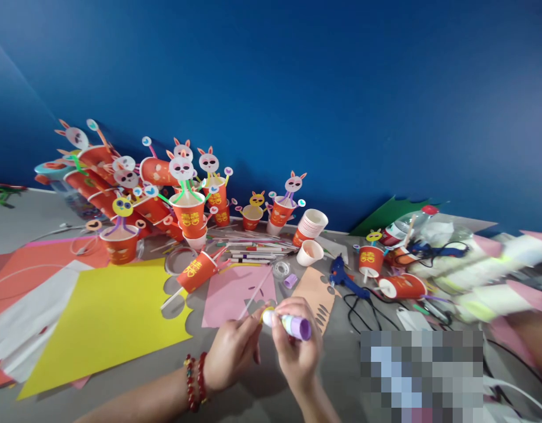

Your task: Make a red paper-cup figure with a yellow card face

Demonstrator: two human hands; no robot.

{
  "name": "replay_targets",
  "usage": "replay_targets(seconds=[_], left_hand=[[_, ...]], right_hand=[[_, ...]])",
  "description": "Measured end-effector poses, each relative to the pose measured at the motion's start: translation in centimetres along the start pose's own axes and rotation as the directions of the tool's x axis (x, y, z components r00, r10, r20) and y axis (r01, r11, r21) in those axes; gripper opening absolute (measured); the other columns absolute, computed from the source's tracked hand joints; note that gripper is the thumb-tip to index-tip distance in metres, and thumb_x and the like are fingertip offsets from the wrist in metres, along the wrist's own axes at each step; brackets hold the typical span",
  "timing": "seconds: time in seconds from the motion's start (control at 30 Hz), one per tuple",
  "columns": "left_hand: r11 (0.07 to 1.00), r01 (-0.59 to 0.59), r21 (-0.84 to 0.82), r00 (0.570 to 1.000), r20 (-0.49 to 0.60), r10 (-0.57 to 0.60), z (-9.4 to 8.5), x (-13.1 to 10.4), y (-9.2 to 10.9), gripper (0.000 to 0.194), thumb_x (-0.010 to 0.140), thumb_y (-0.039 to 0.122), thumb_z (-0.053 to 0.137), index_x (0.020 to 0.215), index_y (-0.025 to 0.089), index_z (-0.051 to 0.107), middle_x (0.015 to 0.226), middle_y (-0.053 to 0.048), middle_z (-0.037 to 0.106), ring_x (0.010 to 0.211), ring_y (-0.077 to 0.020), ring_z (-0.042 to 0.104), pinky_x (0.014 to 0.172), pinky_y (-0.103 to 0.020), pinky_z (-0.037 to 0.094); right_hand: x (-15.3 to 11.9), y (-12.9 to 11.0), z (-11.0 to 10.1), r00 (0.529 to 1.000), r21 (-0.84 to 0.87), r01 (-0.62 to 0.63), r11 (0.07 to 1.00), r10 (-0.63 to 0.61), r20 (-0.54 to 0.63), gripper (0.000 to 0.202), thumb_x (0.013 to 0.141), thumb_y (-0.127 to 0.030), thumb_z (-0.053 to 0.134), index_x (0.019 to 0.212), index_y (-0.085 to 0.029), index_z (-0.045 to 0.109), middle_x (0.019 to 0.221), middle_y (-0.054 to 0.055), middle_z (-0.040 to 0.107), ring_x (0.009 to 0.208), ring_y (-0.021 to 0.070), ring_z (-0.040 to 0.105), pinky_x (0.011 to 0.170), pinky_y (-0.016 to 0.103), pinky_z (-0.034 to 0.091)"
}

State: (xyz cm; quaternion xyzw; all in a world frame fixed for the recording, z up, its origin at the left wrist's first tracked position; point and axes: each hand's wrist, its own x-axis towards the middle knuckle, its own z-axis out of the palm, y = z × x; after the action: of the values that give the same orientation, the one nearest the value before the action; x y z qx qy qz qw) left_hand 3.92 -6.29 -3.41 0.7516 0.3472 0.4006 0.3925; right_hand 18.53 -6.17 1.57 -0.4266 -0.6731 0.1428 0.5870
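Observation:
In the lower middle, my right hand (pixel 297 346) is closed round a white and purple glue stick (pixel 291 325), its white end pointing left. My left hand (pixel 236 349), with red bead bracelets at the wrist, pinches a small yellow piece (pixel 265 311) that meets the glue stick's tip; the fingers hide most of it. A purple cap (pixel 291 281) lies on the table just above the hands. Pink paper (pixel 236 294) and orange paper (pixel 313 294), both with cut-outs, lie behind my hands.
Decorated red cups (pixel 187 214) crowd the back left. Yellow paper (pixel 107 323) covers the left. Behind my hands are pens (pixel 253 255) and stacked cups (pixel 313 226). A blue glue gun (pixel 341 275), its cables and rolled papers (pixel 478 276) occupy the right.

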Motion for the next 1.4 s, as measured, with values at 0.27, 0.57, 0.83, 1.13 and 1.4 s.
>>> replay_targets(seconds=[0.27, 0.57, 0.83, 1.13, 1.4], left_hand=[[0.999, -0.019, 0.038, 1.0, 0.005, 0.019, -0.05, 0.07, 0.02, 0.043, 0.101, 0.019, 0.033, 0.142, 0.015, 0.043, 0.06, -0.003, 0.067, 0.045, -0.0144, 0.064, 0.051, -0.022, 0.05], [0.999, -0.022, 0.044, 1.0, 0.0, 0.022, 0.13, -0.02, -0.19, 0.044, 0.102, 0.021, 0.031, 0.144, 0.016, 0.043, 0.059, -0.002, 0.065, 0.044, -0.0137, 0.064, 0.05, -0.02, 0.05], [0.999, -0.042, -0.033, 0.999, -0.001, 0.042, 0.17, -0.02, -0.23, 0.043, 0.103, 0.022, 0.032, 0.144, 0.017, 0.041, 0.061, -0.002, 0.065, 0.045, -0.0131, 0.064, 0.05, -0.02, 0.05], [0.995, -0.033, -0.09, 0.999, -0.009, 0.032, 0.22, -0.16, -0.08, 0.042, 0.104, 0.027, 0.031, 0.143, 0.018, 0.042, 0.061, -0.001, 0.062, 0.045, -0.0123, 0.063, 0.05, -0.02, 0.05], [0.985, 0.032, -0.172, 0.999, 0.021, -0.029, -0.11, 0.17, 0.53, 0.037, 0.104, 0.032, 0.032, 0.13, 0.017, 0.052, 0.066, -0.002, 0.063, 0.046, -0.0119, 0.063, 0.048, -0.019, 0.049]], right_hand=[[0.23, 0.11, -0.1, 1.0, -0.003, -0.001, 1.0, 0.001, 0.005, 0.013, 0.088, -0.007, 0.056, 0.089, -0.02, 0.055, 0.08, 0.003, 0.057, 0.078, 0.0189, 0.06, 0.069, 0.033, 0.053], [0.28, 0.2, -0.24, 1.0, -0.004, -0.028, 1.0, 0.028, -0.007, 0.011, 0.088, -0.009, 0.057, 0.087, -0.02, 0.055, 0.079, 0.003, 0.057, 0.077, 0.0189, 0.06, 0.068, 0.033, 0.052], [0.24, 0.24, -0.46, 1.0, -0.024, -0.024, 0.999, 0.024, -0.02, 0.012, 0.087, -0.009, 0.057, 0.087, -0.02, 0.055, 0.078, 0.002, 0.057, 0.076, 0.0185, 0.06, 0.069, 0.033, 0.052], [0.09, 0.39, -0.63, 1.0, -0.031, -0.03, 0.999, 0.03, 0.004, 0.012, 0.087, -0.008, 0.057, 0.087, -0.02, 0.054, 0.078, 0.002, 0.057, 0.076, 0.0189, 0.06, 0.068, 0.033, 0.052], [-0.27, -0.16, -0.15, 0.999, -0.011, -0.007, 1.0, 0.008, 0.031, 0.013, 0.087, -0.008, 0.055, 0.089, -0.02, 0.055, 0.08, 0.003, 0.057, 0.078, 0.0189, 0.059, 0.069, 0.034, 0.053]])
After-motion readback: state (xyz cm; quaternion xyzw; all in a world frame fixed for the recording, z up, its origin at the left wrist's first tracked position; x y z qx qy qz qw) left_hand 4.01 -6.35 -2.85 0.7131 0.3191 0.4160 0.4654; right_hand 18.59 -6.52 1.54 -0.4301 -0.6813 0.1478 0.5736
